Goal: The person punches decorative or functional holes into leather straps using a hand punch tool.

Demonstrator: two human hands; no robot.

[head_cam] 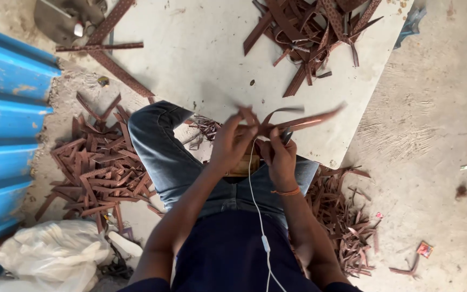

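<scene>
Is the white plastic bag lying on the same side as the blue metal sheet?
Yes, the white plastic bag lies on the floor just below the blue corrugated sheet, both at the picture's left edge.

Heaps of brown strip offcuts [95, 167] cover the dusty floor beside a blue corrugated sheet [6, 124], while a crumpled white plastic bag [49, 254] lies nearby and a pale board [201, 48] carries another scrap pile [312, 32].

Brown leather strips [293, 121]; blue corrugated sheet [6, 124] noted at 9 o'clock; blue jeans [163, 151]; orange wristband [286, 191]; white cable [258, 211].
</scene>
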